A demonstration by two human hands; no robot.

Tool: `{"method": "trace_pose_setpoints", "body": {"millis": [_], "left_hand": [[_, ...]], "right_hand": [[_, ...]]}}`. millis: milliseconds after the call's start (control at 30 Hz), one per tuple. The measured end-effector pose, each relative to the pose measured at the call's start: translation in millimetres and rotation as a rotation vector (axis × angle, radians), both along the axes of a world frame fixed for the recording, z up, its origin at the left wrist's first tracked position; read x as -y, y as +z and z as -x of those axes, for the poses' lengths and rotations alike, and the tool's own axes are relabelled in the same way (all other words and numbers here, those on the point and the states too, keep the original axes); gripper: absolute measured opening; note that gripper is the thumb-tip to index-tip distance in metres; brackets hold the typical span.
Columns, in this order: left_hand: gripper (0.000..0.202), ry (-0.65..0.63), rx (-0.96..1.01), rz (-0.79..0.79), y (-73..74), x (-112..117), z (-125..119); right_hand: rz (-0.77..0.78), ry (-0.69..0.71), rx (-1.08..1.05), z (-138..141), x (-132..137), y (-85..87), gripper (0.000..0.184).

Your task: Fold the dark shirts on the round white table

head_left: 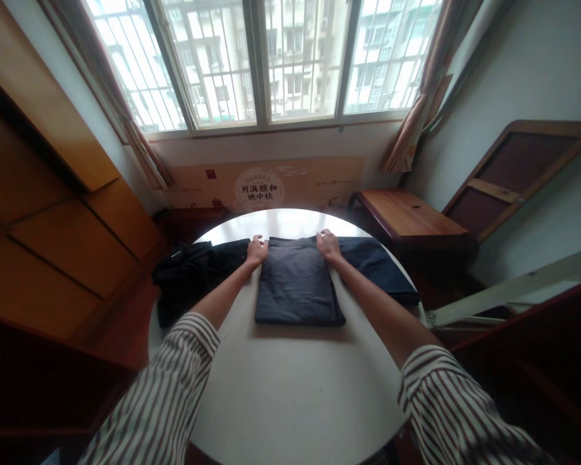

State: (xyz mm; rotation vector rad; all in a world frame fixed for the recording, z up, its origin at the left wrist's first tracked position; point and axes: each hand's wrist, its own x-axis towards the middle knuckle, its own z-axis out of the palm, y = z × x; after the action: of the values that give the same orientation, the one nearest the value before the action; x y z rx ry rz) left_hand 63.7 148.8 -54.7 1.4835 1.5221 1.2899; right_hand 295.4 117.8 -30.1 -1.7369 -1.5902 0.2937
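Nearest: striped sleeves (150, 381), stretched forward over white table (290, 387); next, at mid-table, folded dark grey cloth (295, 284), lying flat between the forearms; nearly square to the eye, but judged longest along the line from person to window, given the steep view; at its far corners, left hand (257, 250) and right hand (328, 245), one to each side; judged about equally near, with no clear lead for either; from the fingers, to be found inward and back toward the person; fingers of both hands curled almost closed, right ones at the far right corner, left ones at or just beside the far left corner; cannot tell whether pinching fabric or merely touching; outward of left hand, black cloth heap (184, 274); outward of right hand, folded navy cloth (380, 268), partly behind the wrist; beyond the table, low wooden stand (411, 213), to the right; farthest, printed panel (300, 184) below barred window (300, 64).
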Motion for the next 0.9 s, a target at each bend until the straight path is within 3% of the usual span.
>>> {"method": "trace_pose_setpoints", "body": {"millis": [67,200,300,367,600,700,800,867,900], "left_hand": [[0.041,-0.072,-0.119,-0.069,-4.6,5.5,-7.7],[0.047,-0.445,-0.693,-0.104,-13.9,16.8,-25.9],[0.054,-0.496,-0.902,0.021,-17.2,14.5,-31.6],[0.055,-0.489,-0.898,0.052,-17.6,10.1,-31.4],[0.051,-0.469,-0.774,0.043,-15.1,11.2,-32.9],[0.051,-0.357,-0.707,0.031,-14.2,19.8,-35.8],[0.056,-0.185,-0.685,0.024,-13.8,31.6,-33.4],[0.057,-0.197,-0.705,-0.028,-13.4,44.7,-26.9],[0.055,-0.26,-0.724,-0.077,-13.1,54.0,-22.2]], "right_hand": [[0.013,0.072,0.102,10.8,5.2,-6.8,0.044],[0.103,0.304,0.278,29.6,20.1,-25.9,0.049],[0.288,0.338,0.443,30.1,22.3,-34.6,0.058],[0.347,0.33,0.46,26.4,19.4,-36.4,0.06],[0.341,0.348,0.447,23.2,15.3,-35.5,0.061],[0.312,0.333,0.445,25.6,19.5,-32.4,0.06],[0.202,0.299,0.459,28.8,33.0,-26.8,0.057],[0.125,0.345,0.47,29.8,52.5,-24.1,0.055],[0.108,0.396,0.468,29.0,66.1,-23.8,0.054]]}}
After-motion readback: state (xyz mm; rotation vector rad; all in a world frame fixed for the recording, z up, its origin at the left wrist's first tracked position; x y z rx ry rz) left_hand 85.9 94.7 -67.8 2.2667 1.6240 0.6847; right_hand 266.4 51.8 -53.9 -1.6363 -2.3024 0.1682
